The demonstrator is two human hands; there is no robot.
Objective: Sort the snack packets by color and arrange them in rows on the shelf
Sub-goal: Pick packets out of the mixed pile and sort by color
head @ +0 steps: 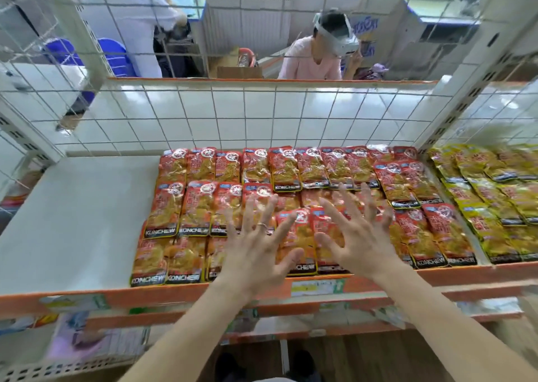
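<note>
Spread wide and holding nothing, your left hand [256, 244] and right hand [358, 236] hover over the red packets [198, 204] at the front middle of the shelf [72, 221]; whether they touch is unclear. Press flat, square the overlapping front packets with their neighbours, and steer clear of the yellow packets [495, 195] to the right.

We hold our left hand [256, 244] and right hand [359, 236], fingers spread, over the red snack packets [201, 201] lying in rows at frame centre on the white shelf [72, 221], with yellow snack packets [495, 195] at the right edge
</note>
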